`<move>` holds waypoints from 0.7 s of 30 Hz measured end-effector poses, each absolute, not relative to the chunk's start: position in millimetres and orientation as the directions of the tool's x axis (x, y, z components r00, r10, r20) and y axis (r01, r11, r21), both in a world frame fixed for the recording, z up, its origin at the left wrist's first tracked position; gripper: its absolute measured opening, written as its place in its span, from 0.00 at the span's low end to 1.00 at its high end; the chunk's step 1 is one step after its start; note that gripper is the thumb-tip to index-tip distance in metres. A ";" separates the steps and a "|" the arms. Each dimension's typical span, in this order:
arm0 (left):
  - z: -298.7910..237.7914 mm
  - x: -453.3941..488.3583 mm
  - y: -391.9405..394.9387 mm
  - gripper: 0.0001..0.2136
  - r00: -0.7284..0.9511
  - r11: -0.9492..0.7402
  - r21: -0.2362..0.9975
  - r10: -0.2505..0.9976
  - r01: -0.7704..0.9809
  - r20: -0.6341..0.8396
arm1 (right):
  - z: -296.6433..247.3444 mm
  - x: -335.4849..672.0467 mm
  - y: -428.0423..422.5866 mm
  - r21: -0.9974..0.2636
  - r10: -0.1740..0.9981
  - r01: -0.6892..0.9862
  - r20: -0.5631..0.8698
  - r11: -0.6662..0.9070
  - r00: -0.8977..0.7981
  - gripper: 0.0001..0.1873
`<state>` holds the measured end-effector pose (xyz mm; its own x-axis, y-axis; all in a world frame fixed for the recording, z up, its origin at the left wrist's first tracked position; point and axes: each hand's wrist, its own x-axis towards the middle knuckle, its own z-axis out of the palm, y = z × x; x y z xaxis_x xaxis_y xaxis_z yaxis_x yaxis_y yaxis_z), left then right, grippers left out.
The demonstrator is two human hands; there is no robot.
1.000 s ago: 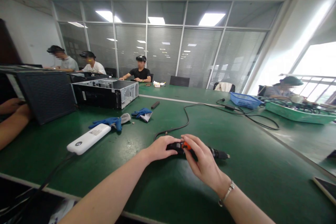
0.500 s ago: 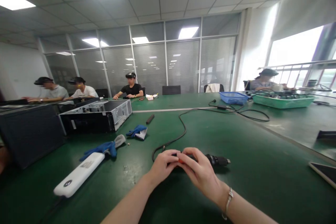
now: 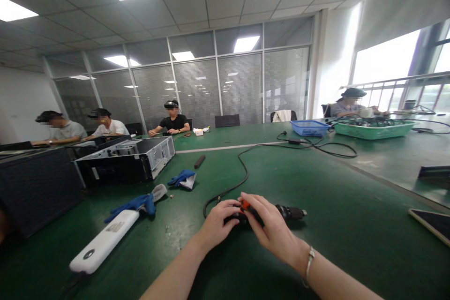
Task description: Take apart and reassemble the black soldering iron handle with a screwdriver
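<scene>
A black-and-orange electric screwdriver (image 3: pixel 291 213) lies across the green table in front of me, its chuck and metal tip pointing right. My left hand (image 3: pixel 218 221) is closed around its left end, thumb below and fingers above. My right hand (image 3: pixel 270 225) grips its middle from the near side, with fingertips at the orange part (image 3: pixel 245 204). Both hands cover much of the body. A black cord (image 3: pixel 242 176) curves over the table towards the end by my left hand; the joint itself is hidden.
Left are a white power bank-like device (image 3: pixel 105 241), blue gloves (image 3: pixel 140 202) and an open computer case (image 3: pixel 130 157). A dark bar (image 3: pixel 199 161) lies beyond. Blue (image 3: pixel 309 127) and green baskets (image 3: pixel 374 129) stand far right; a phone-like slab (image 3: pixel 431 225) lies right. Several people sit around.
My right fingers have risen and shifted slightly on the screwdriver, so more of its orange part shows. My left thumb has moved down a little. The whole view has shifted slightly.
</scene>
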<state>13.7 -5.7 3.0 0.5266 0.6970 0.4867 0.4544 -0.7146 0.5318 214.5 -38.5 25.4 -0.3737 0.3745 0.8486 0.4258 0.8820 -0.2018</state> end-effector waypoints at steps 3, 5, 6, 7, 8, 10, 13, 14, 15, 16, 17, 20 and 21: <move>5.5 13.6 -7.0 0.12 0.540 -0.719 0.526 0.692 0.455 0.479 | 24.1 213.7 -38.7 -0.175 0.355 0.449 0.865 0.876 -0.356 0.27; 6.1 13.6 -8.0 0.13 0.533 -0.715 0.522 0.697 0.466 0.479 | 23.3 213.5 -37.6 -0.162 0.352 0.485 0.876 0.859 -0.330 0.24; 6.0 13.4 -8.4 0.14 0.523 -0.709 0.520 0.704 0.476 0.481 | 23.3 213.7 -37.0 -0.164 0.354 0.493 0.878 0.854 -0.321 0.23; 5.6 13.1 -8.5 0.15 0.511 -0.702 0.517 0.711 0.490 0.483 | 23.6 214.0 -36.6 -0.170 0.359 0.489 0.876 0.855 -0.322 0.23; 5.0 12.6 -8.4 0.17 0.500 -0.695 0.514 0.719 0.503 0.483 | 24.2 214.5 -36.5 -0.178 0.364 0.477 0.870 0.861 -0.333 0.24; 3.5 11.4 -7.6 0.18 0.491 -0.684 0.511 0.729 0.520 0.477 | 25.3 215.3 -37.3 -0.192 0.373 0.445 0.853 0.875 -0.364 0.27; 1.9 9.9 -5.5 0.16 0.493 -0.669 0.518 0.743 0.533 0.453 | 25.2 215.4 -39.1 -0.201 0.380 0.434 0.844 0.878 -0.378 0.29; 1.7 9.6 -4.8 0.15 0.491 -0.663 0.522 0.748 0.536 0.446 | 24.9 215.1 -39.4 -0.201 0.383 0.444 0.848 0.873 -0.367 0.28; 1.6 9.4 -4.3 0.14 0.489 -0.658 0.527 0.753 0.538 0.441 | 24.6 214.7 -39.5 -0.200 0.383 0.456 0.852 0.867 -0.356 0.27; 1.7 9.3 -3.9 0.14 0.489 -0.655 0.532 0.756 0.537 0.436 | 24.6 214.3 -39.4 -0.197 0.383 0.465 0.855 0.863 -0.350 0.26; 1.9 9.1 -3.6 0.13 0.490 -0.653 0.537 0.756 0.534 0.433 | 24.9 214.0 -39.4 -0.195 0.382 0.467 0.855 0.863 -0.351 0.25; 2.2 8.4 -2.9 0.13 0.506 -0.660 0.544 0.749 0.518 0.427 | 26.9 213.4 -39.7 -0.196 0.374 0.431 0.846 0.881 -0.380 0.26; 2.3 8.1 -2.5 0.13 0.510 -0.661 0.546 0.748 0.515 0.424 | 27.3 213.3 -39.8 -0.199 0.372 0.420 0.844 0.886 -0.386 0.27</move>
